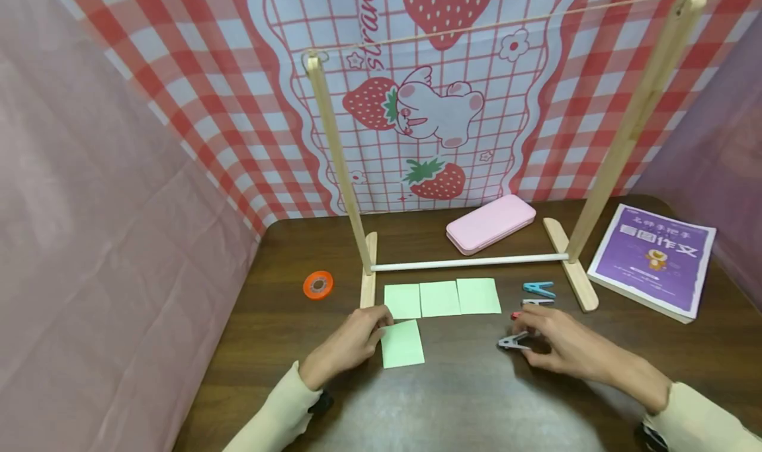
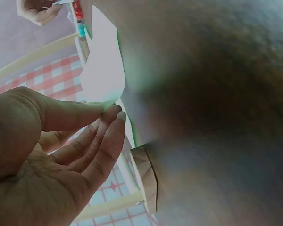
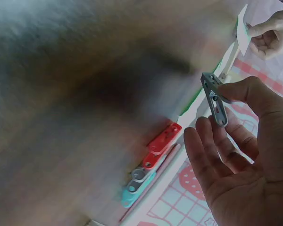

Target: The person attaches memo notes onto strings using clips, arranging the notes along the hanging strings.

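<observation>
Between thumb and fingertips, my left hand [image 1: 348, 343] pinches a light green paper square [image 1: 403, 345] by its left edge. In the left wrist view the paper [image 2: 104, 66] stands up from the fingertips with a slight bend. My right hand [image 1: 556, 339] grips a grey clothespin [image 1: 513, 341] by its handle end, its nose pointing left; the right wrist view shows this clothespin [image 3: 214, 99] at the thumb and fingertips. Beyond the right hand lie a blue clothespin [image 1: 538, 288], a grey one [image 1: 538, 301] and a red one [image 1: 515, 316], partly hidden by the fingers.
Three green paper squares [image 1: 439, 298] lie in a row before a wooden stand [image 1: 470, 263] with a string [image 1: 506, 23] tied across its two posts. Behind the crossbar is a pink case [image 1: 491, 224]. A purple book [image 1: 653, 260] lies right, an orange tape roll [image 1: 318, 284] left.
</observation>
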### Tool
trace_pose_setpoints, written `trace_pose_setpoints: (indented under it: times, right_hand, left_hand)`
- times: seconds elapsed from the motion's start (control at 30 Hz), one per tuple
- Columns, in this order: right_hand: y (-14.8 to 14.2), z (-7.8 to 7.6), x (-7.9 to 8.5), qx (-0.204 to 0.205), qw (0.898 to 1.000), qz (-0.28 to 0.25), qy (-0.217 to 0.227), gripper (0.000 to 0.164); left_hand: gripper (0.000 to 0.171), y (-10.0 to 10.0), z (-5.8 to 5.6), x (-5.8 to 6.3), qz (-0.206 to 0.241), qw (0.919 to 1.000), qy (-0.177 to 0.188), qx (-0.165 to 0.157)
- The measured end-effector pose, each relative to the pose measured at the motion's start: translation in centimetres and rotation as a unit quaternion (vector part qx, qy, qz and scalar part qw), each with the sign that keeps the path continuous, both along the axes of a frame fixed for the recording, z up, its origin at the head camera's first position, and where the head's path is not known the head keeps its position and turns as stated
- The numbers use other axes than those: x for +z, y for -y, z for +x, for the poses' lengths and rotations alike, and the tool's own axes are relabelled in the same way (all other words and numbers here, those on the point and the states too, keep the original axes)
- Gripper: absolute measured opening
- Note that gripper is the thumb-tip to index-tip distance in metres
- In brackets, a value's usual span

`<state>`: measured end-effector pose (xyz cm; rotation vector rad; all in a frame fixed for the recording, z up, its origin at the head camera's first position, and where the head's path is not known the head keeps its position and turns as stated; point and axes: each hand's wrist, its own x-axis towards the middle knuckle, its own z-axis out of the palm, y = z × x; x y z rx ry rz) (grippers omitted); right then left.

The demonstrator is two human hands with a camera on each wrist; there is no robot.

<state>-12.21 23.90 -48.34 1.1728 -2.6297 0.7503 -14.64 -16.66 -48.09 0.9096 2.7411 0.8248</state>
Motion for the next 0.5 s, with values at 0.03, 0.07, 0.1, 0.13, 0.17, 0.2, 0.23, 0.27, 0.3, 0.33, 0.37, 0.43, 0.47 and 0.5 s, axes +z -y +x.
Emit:
trace_pose_setpoints:
  times: [0.03, 0.07, 0.1, 0.13, 0.17, 0.2, 0.23, 0.27, 0.3, 0.33, 0.37, 0.43, 0.47, 0.5]
  right_hand:
    - [0.1, -0.1, 0.1, 0.003, 1.0, 0.0, 0.001, 0.036]
    - [0.1, -0.2, 0.3, 0.006, 1.0, -0.002, 0.005, 0.036]
    - [0.2, -0.3, 0.4, 0.01, 1.0, -0.004, 0.009, 0.036]
    - [0.3, -0.4, 0.6, 0.014, 1.0, -0.006, 0.014, 0.036]
    - [0.3, -0.6, 0.7, 0.019, 1.0, -0.009, 0.016, 0.036]
    - [0.4, -0.7, 0.8, 0.024, 1.0, -0.012, 0.017, 0.036]
    - [0.5, -0.8, 1.0, 0.029, 0.999, -0.015, 0.014, 0.035]
    - [0.6, -0.9, 1.1, 0.034, 0.999, -0.017, 0.011, 0.035]
    - [0.7, -1.1, 1.3, 0.04, 0.999, -0.019, 0.004, 0.035]
    - [0.8, -1.2, 1.5, 0.043, 0.999, -0.019, -0.004, 0.035]
    - [0.9, -1.4, 1.7, 0.045, 0.999, -0.019, -0.013, 0.036]
    - [1.2, -1.7, 2.1, 0.048, 0.998, -0.018, -0.022, 0.036]
    - [1.4, -1.8, 2.4, 0.049, 0.998, -0.02, -0.023, 0.036]
    - [1.6, -2.0, 2.7, 0.049, 0.998, -0.022, -0.021, 0.037]
  left_hand:
    - [0.017, 0.0, 0.0, 0.1, 0.004, 1.0, 0.003, 0.0]
    - [0.016, 0.1, -0.1, 0.2, 0.008, 1.0, 0.002, -0.001]
    - [0.016, 0.1, -0.1, 0.3, 0.011, 0.9999, 0.0, -0.002]
    - [0.015, 0.1, 0.0, 0.3, 0.015, 0.9999, -0.003, -0.003]
    - [0.015, 0.2, 0.0, 0.4, 0.019, 0.9998, -0.007, -0.004]
    - [0.014, 0.2, -0.1, 0.4, 0.022, 0.9997, -0.011, -0.005]
    - [0.014, 0.2, -0.1, 0.4, 0.027, 0.9995, -0.014, -0.006]
    - [0.014, 0.2, -0.1, 0.5, 0.031, 0.9994, -0.016, -0.006]
    - [0.014, 0.2, -0.1, 0.5, 0.037, 0.9992, -0.015, -0.007]
    - [0.013, 0.2, -0.1, 0.6, 0.044, 0.9989, -0.015, -0.007]
    - [0.013, 0.3, -0.1, 0.6, 0.052, 0.9985, -0.013, -0.008]
    - [0.013, 0.3, -0.3, 0.7, 0.072, 0.9973, -0.015, -0.008]
    - [0.013, 0.3, -0.3, 0.7, 0.084, 0.9964, -0.015, -0.006]
    - [0.013, 0.3, -0.4, 0.8, 0.096, 0.9953, -0.014, -0.003]
